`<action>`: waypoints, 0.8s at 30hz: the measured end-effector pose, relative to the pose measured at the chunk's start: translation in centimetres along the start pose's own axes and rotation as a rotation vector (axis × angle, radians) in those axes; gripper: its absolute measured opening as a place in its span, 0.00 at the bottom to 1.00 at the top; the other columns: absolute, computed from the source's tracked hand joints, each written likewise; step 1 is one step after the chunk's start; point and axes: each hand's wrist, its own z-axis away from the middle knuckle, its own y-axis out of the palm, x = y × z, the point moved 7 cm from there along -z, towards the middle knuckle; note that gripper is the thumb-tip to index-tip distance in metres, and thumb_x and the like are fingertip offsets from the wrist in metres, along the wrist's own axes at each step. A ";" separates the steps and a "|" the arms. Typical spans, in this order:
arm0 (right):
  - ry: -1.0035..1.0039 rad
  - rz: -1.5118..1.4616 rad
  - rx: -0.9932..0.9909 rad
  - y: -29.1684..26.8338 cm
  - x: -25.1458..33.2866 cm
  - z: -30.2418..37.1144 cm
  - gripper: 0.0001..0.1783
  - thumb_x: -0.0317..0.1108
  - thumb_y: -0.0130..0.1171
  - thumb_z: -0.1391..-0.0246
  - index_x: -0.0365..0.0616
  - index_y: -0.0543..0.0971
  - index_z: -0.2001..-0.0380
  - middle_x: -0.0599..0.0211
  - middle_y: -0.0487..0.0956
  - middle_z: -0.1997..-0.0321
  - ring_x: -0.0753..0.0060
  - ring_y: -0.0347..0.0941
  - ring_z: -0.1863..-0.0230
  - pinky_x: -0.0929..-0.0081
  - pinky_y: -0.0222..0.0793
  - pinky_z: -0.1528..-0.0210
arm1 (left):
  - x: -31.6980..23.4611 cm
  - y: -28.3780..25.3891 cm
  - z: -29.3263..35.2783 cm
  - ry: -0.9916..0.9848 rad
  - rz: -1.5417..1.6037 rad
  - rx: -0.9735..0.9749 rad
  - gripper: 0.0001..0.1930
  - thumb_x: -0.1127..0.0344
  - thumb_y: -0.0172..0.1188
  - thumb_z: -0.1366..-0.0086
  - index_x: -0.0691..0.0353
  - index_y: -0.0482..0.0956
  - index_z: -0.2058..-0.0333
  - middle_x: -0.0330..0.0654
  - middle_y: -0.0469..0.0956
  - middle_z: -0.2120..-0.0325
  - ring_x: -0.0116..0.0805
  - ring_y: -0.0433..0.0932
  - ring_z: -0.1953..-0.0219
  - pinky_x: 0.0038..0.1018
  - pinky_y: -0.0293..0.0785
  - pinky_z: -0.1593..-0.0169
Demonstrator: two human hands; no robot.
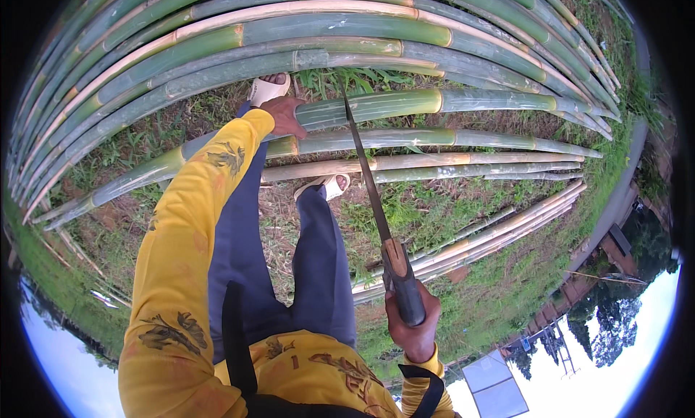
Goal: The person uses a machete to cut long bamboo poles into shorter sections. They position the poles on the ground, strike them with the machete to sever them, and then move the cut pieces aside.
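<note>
My right hand [414,322] grips the dark handle of a hand saw [371,183], whose long, narrow blade reaches away from me. Near its far end the blade lies across a thick green bamboo pole [376,108]; whether it has cut in, I cannot tell. To the left of the blade, my left hand [284,116] is wrapped over the same pole. Closer to me, another bamboo pole [413,138] and several thinner ones run alongside, below the blade.
Beyond lies a big stack of long green bamboo poles [347,28]. My sandalled feet, one sandal [323,187] nearer, stand among the poles on grass. Thin pale poles [499,233] lie on the grass at right. A paved path [615,193] curves along the right side.
</note>
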 end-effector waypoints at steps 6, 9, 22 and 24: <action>0.039 0.119 0.031 0.8 -2.1 2.8 0.10 0.25 0.67 0.49 0.37 0.79 0.63 0.62 0.81 0.75 0.76 0.79 0.75 0.74 0.73 0.70 | 0.9 4.2 1.0 -0.041 -0.071 -0.125 0.41 0.52 0.73 0.60 0.59 0.78 0.43 0.55 0.82 0.54 0.54 0.82 0.50 0.43 0.77 0.44; -0.011 0.083 -0.002 0.1 -1.9 2.3 0.09 0.24 0.66 0.49 0.36 0.79 0.63 0.63 0.80 0.75 0.78 0.76 0.75 0.74 0.72 0.70 | 0.2 5.0 0.9 -0.027 -0.093 -0.149 0.41 0.52 0.73 0.59 0.58 0.77 0.42 0.55 0.83 0.55 0.54 0.82 0.51 0.45 0.77 0.44; -0.072 0.015 -0.018 4.3 -3.1 -4.6 0.08 0.25 0.64 0.47 0.37 0.79 0.62 0.61 0.79 0.76 0.75 0.77 0.75 0.73 0.73 0.69 | 0.5 6.2 -0.2 -0.041 -0.075 -0.195 0.38 0.53 0.74 0.58 0.54 0.79 0.44 0.54 0.84 0.57 0.54 0.83 0.52 0.47 0.77 0.46; -0.049 0.046 0.002 4.1 -2.7 -2.3 0.09 0.25 0.65 0.48 0.36 0.79 0.62 0.61 0.79 0.76 0.75 0.78 0.74 0.73 0.73 0.69 | 1.3 6.9 0.1 -0.078 -0.099 -0.200 0.38 0.54 0.74 0.58 0.53 0.78 0.43 0.54 0.84 0.57 0.54 0.83 0.52 0.47 0.78 0.46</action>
